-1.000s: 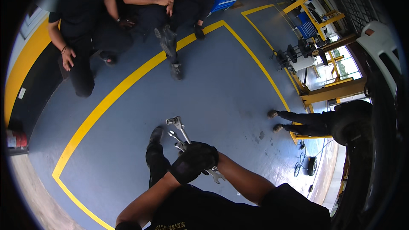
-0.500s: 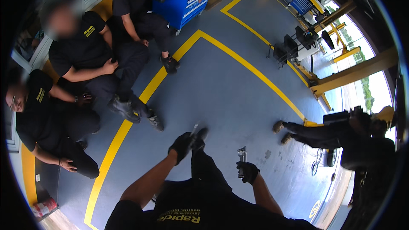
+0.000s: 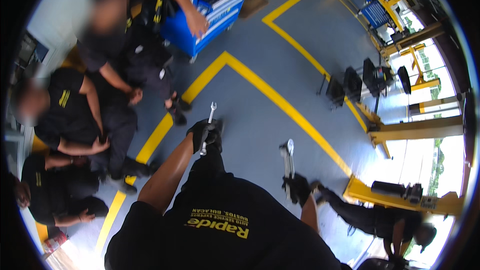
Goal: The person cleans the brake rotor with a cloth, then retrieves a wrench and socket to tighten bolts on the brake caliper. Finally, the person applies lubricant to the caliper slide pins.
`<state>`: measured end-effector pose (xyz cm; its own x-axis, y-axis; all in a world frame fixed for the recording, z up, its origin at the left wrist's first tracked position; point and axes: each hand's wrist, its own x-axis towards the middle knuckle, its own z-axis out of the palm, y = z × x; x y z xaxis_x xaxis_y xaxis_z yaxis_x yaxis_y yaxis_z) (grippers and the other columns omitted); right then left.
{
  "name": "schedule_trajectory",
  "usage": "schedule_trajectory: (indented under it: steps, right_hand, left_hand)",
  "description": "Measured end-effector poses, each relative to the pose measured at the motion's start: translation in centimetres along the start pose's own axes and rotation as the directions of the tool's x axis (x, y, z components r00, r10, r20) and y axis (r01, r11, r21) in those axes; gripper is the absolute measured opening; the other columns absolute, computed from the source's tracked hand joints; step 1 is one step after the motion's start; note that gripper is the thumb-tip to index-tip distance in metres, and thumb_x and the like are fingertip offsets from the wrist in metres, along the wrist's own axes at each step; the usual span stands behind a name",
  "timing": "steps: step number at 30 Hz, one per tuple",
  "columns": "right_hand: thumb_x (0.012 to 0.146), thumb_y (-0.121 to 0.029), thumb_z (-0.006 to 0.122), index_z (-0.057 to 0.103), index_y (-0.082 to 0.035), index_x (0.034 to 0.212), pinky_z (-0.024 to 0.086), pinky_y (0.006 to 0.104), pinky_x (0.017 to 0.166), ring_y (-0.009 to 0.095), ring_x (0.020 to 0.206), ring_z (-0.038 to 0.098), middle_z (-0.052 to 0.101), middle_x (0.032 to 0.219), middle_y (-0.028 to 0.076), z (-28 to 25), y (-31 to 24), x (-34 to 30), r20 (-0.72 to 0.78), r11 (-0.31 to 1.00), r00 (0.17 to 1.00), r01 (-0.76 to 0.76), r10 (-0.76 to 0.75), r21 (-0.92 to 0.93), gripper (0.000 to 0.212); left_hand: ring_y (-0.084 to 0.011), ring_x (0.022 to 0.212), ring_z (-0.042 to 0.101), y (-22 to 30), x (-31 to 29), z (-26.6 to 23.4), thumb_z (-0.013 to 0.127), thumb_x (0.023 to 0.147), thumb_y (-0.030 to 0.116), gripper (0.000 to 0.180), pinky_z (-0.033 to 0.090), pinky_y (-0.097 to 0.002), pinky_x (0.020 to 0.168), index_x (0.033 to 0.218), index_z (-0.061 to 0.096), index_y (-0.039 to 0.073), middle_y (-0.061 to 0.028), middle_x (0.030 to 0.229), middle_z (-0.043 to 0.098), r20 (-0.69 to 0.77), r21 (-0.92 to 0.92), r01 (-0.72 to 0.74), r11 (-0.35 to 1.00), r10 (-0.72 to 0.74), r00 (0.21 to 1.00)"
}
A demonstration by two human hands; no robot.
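My left hand, in a black glove, is closed around the shaft of a silver spanner whose open end points up and away from me. My right hand, also in a black glove, grips a second silver tool with a round head, held upright over the grey floor. The two hands are apart, one on each side of my black-shirted chest. My left forearm is bare; my right forearm is mostly hidden behind my body.
Three people in black sit on the floor at the left. A blue tool cabinet stands behind them. Yellow lines cross the grey floor. Yellow lift posts and black stands are at the right. Another person lies low at the lower right.
A second ago both hands were together on the tools in front of me. They have since drawn apart, one tool in each, and the view has swung toward the seated people.
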<state>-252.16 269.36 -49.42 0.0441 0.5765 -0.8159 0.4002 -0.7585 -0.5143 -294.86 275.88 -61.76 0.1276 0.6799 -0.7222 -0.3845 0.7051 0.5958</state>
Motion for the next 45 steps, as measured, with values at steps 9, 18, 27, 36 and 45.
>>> schedule_trajectory:
  steps: [9, 18, 27, 36, 45]
  right_hand:
    - [0.090, -0.015, 0.070, 0.065, 0.005, 0.116, 0.054, 0.0296, 0.061, 0.017, 0.070, 0.069, 0.071, 0.079, 0.010, -11.3, -23.7, 13.8, -0.028, 0.990, 0.995, 0.096, -0.094, 0.106, 0.033]
    - [0.092, -0.011, 0.068, 0.066, 0.001, 0.118, 0.050, 0.0288, 0.052, 0.017, 0.059, 0.065, 0.069, 0.078, 0.010, -22.2, -49.3, 38.7, 0.042, 0.961, 0.974, 0.225, -0.221, -0.160, 0.030]
    - [0.093, -0.013, 0.069, 0.061, 0.002, 0.124, 0.048, 0.0260, 0.053, 0.013, 0.056, 0.058, 0.066, 0.077, 0.008, -21.2, -79.1, 52.4, 0.675, 0.925, 0.717, 0.353, -0.173, -0.139, 0.036]
    - [0.092, -0.019, 0.072, 0.063, 0.001, 0.118, 0.049, 0.0256, 0.058, 0.011, 0.064, 0.061, 0.067, 0.082, 0.007, -12.4, -92.1, 65.1, 0.799, 0.895, 0.600, 0.332, 0.043, -0.298, 0.034]
    - [0.088, -0.031, 0.074, 0.067, 0.002, 0.108, 0.048, 0.0320, 0.064, 0.013, 0.069, 0.061, 0.067, 0.079, 0.008, -4.3, -95.2, 75.7, 0.848, 0.565, 0.522, 0.728, -0.089, -0.389, 0.039]
  left_hand:
    - [-0.0302, 0.095, 0.073, 41.4, 31.4, 8.1, 0.049, 0.105, 0.031, 0.032, 0.059, -0.0444, 0.085, 0.128, 0.057, 0.010, -0.0182, 0.111, 0.071, -0.076, 0.645, -0.346, 0.681, 0.509, 0.858]
    - [-0.0402, 0.127, 0.062, 56.8, 51.8, 4.3, 0.043, 0.102, 0.028, 0.037, 0.050, -0.0516, 0.105, 0.133, 0.061, 0.018, -0.0210, 0.133, 0.066, -0.687, 0.705, 0.251, 0.663, 0.552, 0.472]
    - [-0.0400, 0.102, 0.067, 54.4, 52.0, 3.3, 0.050, 0.102, 0.037, 0.035, 0.054, -0.0494, 0.087, 0.112, 0.067, 0.009, -0.0221, 0.111, 0.069, -0.750, 0.532, 0.218, 0.818, 0.336, 0.570]
    - [-0.0183, 0.070, 0.068, 57.5, 51.6, 12.9, 0.065, 0.099, 0.032, 0.028, 0.059, -0.0351, 0.070, 0.105, 0.063, 0.005, -0.0060, 0.084, 0.064, -0.608, -0.230, -0.420, 0.878, 0.208, 0.767]
    - [-0.0202, 0.064, 0.067, 60.3, 57.2, 14.7, 0.051, 0.104, 0.020, 0.017, 0.056, -0.0358, 0.059, 0.100, 0.057, 0.005, -0.0093, 0.069, 0.062, -0.672, -0.145, -0.227, 0.963, 0.073, 0.737]
